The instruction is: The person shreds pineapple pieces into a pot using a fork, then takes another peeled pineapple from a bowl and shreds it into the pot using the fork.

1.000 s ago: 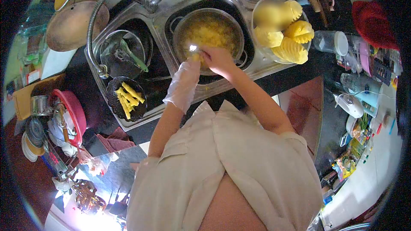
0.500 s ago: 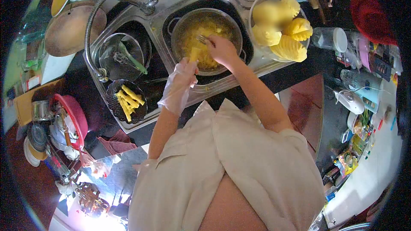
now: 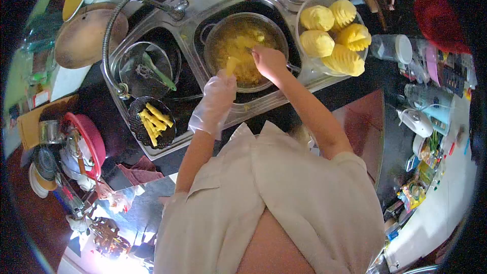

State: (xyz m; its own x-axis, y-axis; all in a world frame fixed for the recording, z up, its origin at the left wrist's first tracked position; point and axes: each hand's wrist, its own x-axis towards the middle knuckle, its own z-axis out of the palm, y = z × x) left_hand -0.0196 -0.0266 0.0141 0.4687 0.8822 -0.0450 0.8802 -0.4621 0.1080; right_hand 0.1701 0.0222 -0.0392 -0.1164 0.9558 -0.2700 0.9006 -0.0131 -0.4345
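My left hand (image 3: 220,90), in a clear plastic glove, is closed around a yellow pineapple piece (image 3: 231,65) that sticks up from its fingers over the near side of a round metal pot (image 3: 208,50). My right hand (image 3: 270,63) is closed on a fork (image 3: 249,49), mostly hidden by the fingers, just right of the piece. Yellow shredded pineapple (image 3: 248,73) lies in the pot, which stands in the sink basin. To the right, a clear bowl (image 3: 299,18) holds several peeled pineapples (image 3: 344,60). Pineapple core sticks (image 3: 153,122) lie in a black basket (image 3: 133,116) at left.
A flexible faucet (image 3: 105,45) arches over the left basin, where a strainer (image 3: 124,73) and a green-handled tool (image 3: 160,76) lie. Further left are a round wooden board (image 3: 91,35) and a pink basin (image 3: 96,147). A lidded jar (image 3: 403,48) lies on the right.
My right hand has moved slightly right and down, and the fork's tines no longer show clearly. My left hand keeps hold of the pineapple piece. The whole view has shifted slightly.
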